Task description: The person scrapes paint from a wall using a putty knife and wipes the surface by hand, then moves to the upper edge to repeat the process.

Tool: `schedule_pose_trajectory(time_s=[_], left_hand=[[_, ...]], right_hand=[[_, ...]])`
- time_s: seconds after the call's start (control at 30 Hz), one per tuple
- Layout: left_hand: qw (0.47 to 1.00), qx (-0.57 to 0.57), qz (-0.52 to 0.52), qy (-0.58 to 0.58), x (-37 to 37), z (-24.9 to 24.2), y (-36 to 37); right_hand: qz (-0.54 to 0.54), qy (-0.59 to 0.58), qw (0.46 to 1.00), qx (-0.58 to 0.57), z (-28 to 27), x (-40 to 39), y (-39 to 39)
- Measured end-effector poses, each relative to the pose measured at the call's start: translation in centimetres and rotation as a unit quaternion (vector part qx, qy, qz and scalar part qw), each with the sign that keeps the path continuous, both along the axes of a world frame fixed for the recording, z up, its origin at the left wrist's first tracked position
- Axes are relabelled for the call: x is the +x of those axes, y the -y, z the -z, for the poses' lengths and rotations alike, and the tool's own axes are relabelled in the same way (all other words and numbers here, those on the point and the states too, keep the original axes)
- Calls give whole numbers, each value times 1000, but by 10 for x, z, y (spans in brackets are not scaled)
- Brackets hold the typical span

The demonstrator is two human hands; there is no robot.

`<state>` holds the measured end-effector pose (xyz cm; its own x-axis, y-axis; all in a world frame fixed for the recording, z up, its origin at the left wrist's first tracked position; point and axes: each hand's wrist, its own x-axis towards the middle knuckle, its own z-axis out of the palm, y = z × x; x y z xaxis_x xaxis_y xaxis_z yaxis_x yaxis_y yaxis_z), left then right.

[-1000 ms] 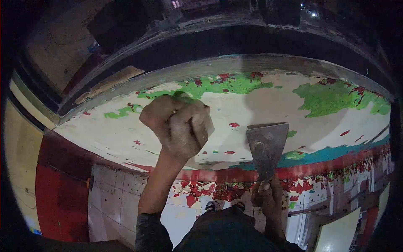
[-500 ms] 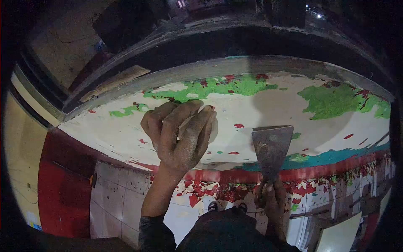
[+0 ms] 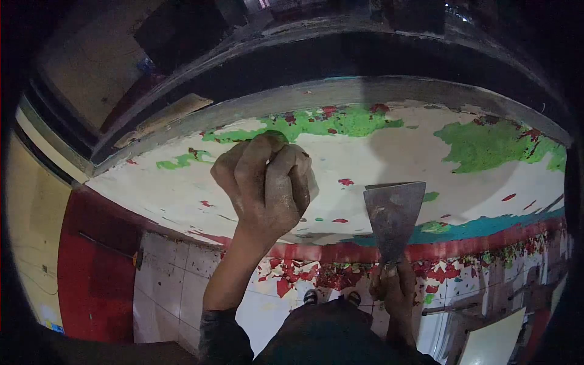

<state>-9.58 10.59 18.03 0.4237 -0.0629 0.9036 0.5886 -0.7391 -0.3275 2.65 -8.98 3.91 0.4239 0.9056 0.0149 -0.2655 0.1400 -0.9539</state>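
My right hand (image 3: 394, 283) grips the handle of a paint scraper (image 3: 395, 210), its wide, worn metal blade pointing up in front of the wall. Raised to the left, my dusty left hand (image 3: 264, 182) is against or very near the wall (image 3: 340, 158), fingers curled in and pressed together. Whatever those fingertips may hold is hidden. White covers most of this wall, with bare green patches (image 3: 480, 146), small red flecks and a teal strip (image 3: 468, 228) lower right. Just above my left hand runs one edge of the green.
Red and white paint flakes (image 3: 340, 277) litter the tiled floor (image 3: 161, 274) along the wall's foot. A dark ledge (image 3: 340, 58) tops the wall. At left stands a red panel (image 3: 97, 261); a pale board (image 3: 493, 337) lies at lower right. My feet show below.
My left hand's fingers have curled in more tightly, with the hand turned slightly at about the same spot. The scraper in my right hand has hardly moved.
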Motion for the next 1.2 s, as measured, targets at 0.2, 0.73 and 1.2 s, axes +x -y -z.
schedule_pose_trajectory(time_s=[0.2,0.73,1.2], left_hand=[[999,-18,42,23,-1,7,-10],[994,-44,94,33,-11,3,1],[999,4,40,25,-1,4,0]], right_hand=[[0,-3,1000,6,-10,1,1],[-4,7,1000,23,-6,-1,3],[-11,2,1000,19,-10,-3,1]])
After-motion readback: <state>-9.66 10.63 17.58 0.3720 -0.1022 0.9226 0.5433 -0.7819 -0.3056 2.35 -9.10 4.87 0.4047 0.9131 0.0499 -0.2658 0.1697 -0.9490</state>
